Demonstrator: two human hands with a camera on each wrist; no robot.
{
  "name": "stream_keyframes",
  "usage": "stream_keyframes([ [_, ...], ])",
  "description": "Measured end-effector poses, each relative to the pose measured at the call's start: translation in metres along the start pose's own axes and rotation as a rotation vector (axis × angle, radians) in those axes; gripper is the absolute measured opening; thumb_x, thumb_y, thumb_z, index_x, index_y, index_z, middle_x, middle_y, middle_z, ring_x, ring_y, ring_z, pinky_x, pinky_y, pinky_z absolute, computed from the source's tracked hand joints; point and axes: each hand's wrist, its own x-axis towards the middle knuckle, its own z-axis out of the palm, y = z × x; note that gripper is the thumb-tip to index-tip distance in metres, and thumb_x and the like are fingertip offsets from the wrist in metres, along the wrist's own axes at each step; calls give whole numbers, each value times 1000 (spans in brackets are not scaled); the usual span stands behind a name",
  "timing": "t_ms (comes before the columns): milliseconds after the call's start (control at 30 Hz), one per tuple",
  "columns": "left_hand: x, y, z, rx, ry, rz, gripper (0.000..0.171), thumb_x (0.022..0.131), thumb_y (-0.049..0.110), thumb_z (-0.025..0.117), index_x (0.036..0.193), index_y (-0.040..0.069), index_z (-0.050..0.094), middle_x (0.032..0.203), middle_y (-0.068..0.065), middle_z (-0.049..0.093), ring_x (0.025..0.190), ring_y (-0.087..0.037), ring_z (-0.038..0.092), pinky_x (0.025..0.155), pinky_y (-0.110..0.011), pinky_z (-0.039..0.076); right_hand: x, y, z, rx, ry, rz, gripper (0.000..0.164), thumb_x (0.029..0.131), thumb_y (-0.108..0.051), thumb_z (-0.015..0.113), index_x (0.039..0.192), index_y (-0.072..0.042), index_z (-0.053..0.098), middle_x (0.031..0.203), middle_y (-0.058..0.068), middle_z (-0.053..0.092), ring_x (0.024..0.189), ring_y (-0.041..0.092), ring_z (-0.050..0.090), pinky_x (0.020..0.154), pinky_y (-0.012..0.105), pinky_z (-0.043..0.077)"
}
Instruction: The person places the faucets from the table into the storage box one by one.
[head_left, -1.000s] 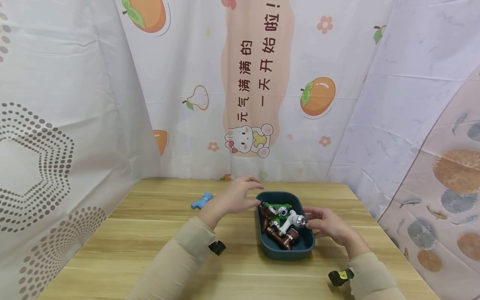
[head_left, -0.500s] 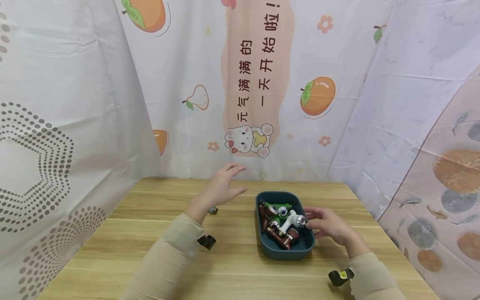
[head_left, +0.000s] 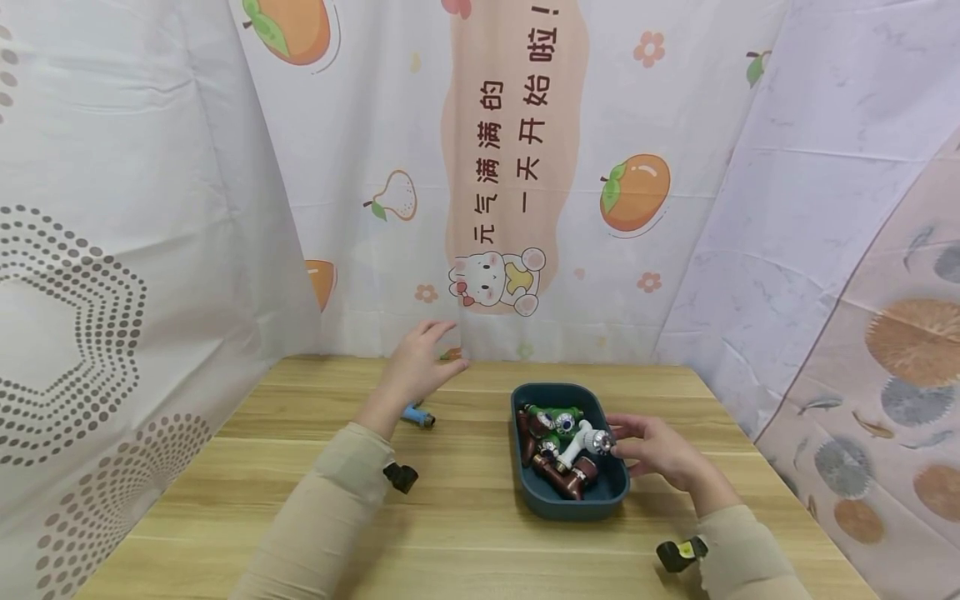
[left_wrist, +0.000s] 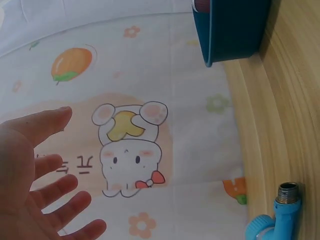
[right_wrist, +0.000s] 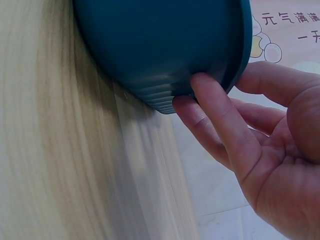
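My left hand (head_left: 411, 371) is held above the table's back left, fingers spread and holding nothing. Partly hidden behind that wrist, a blue plastic angle valve (head_left: 418, 415) lies on the table. The left wrist view shows the valve's threaded metal end (left_wrist: 288, 193), apart from the hand. My right hand (head_left: 660, 450) touches the right side of a dark teal bin (head_left: 573, 510). In the right wrist view its fingers (right_wrist: 220, 117) lie against the bin's outer wall, thumb at the rim. Inside the bin are a white valve (head_left: 577, 444) with a chrome knob, green valves (head_left: 562, 417) and brown valves (head_left: 562, 479).
The wooden table (head_left: 480, 550) ends at a printed curtain (head_left: 390, 275) at the back. More curtains hang at the left (head_left: 187, 292) and right (head_left: 825, 333). Black wrist mounts (head_left: 401, 477) stick out from both sleeves.
My left hand has moved left, away from the bin, to above the blue valve. More of the valve shows than half a second ago. The right hand and the bin have stayed put.
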Motion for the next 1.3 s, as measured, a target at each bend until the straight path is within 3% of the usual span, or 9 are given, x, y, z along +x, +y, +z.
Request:
stream_keyframes([
  [400,1,-24,7,-2,7,-149,76,88,49,77,150,14,50,150,-12,46,137,-36,43,109,-56,40,-1,-2,0,2,1,4,65,94,-3,68,150,11,38,136,33,52,105,33,66,78,52,60],
  [900,-2,-53,24,10,32,-248,77,86,47,80,148,10,52,151,-16,45,136,-40,42,108,-58,40,0,-1,0,-3,2,1,64,95,-3,68,150,11,38,136,33,53,104,34,67,77,51,60],
  [1300,-5,-69,35,24,-18,-359,81,86,47,79,151,10,48,150,-20,43,136,-43,40,104,-61,41,-1,-2,1,-10,10,3,64,94,-3,69,149,11,40,134,32,55,103,33,67,76,50,60],
])
